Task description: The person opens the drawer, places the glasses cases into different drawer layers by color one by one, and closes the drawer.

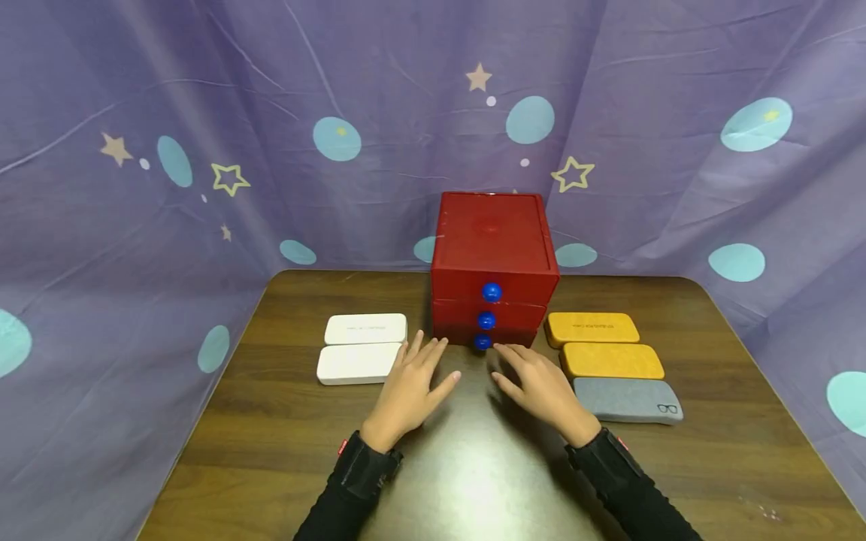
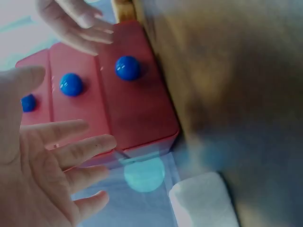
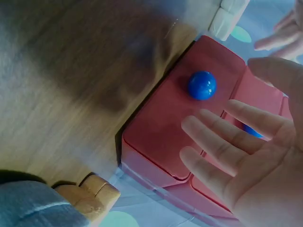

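Note:
A red three-drawer box (image 1: 492, 259) with blue knobs (image 1: 492, 291) stands at the middle back of the wooden table (image 1: 271, 421); all drawers look closed. My left hand (image 1: 414, 382) hovers just left of the lowest knob (image 1: 482, 343), fingers straight and spread, holding nothing. My right hand (image 1: 534, 379) hovers just right of that knob, also spread and empty. In the left wrist view the left hand (image 2: 52, 161) faces the drawer fronts (image 2: 128, 109). In the right wrist view the right hand (image 3: 246, 151) is close before the lowest knob (image 3: 202, 85).
Two white cases (image 1: 365, 328) (image 1: 358, 363) lie left of the box. Two orange cases (image 1: 592, 328) (image 1: 612, 361) and a grey case with a glasses mark (image 1: 628, 400) lie to its right. A purple star-print cloth (image 1: 203, 150) surrounds the table.

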Action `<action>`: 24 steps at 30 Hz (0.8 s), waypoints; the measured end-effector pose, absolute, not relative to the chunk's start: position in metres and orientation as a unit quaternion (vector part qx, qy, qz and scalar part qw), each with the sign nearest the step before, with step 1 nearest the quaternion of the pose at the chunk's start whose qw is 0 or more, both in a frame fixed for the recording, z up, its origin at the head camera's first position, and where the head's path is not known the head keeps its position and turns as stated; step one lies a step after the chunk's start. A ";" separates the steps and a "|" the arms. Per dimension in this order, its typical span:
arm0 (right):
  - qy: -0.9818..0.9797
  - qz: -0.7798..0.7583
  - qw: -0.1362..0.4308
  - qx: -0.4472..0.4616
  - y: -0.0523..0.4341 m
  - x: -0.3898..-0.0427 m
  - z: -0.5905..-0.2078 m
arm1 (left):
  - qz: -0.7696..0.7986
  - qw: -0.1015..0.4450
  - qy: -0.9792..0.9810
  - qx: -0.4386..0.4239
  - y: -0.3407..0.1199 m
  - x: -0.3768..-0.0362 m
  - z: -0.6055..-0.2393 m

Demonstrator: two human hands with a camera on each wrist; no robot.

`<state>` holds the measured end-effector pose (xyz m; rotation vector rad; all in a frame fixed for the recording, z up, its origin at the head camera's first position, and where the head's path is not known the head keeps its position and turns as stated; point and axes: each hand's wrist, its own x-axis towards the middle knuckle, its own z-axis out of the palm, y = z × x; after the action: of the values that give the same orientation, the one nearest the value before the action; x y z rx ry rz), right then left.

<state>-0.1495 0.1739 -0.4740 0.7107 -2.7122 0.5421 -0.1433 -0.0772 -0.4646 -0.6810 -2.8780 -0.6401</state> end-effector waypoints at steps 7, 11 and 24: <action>-0.939 0.163 0.157 0.261 0.173 -0.156 -0.476 | -0.277 0.123 -0.934 -0.189 -0.086 -0.153 -0.440; -0.933 0.145 0.172 0.281 0.172 -0.160 -0.478 | -0.300 0.149 -0.930 -0.151 -0.092 -0.164 -0.419; -0.916 0.111 0.217 0.320 0.167 -0.175 -0.487 | -0.370 0.161 -0.909 -0.106 -0.100 -0.218 -0.346</action>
<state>-0.1750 0.1673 -0.4865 0.8862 -2.5370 0.3072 -0.2180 -0.0995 -0.3464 -0.3018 -2.5961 -1.0562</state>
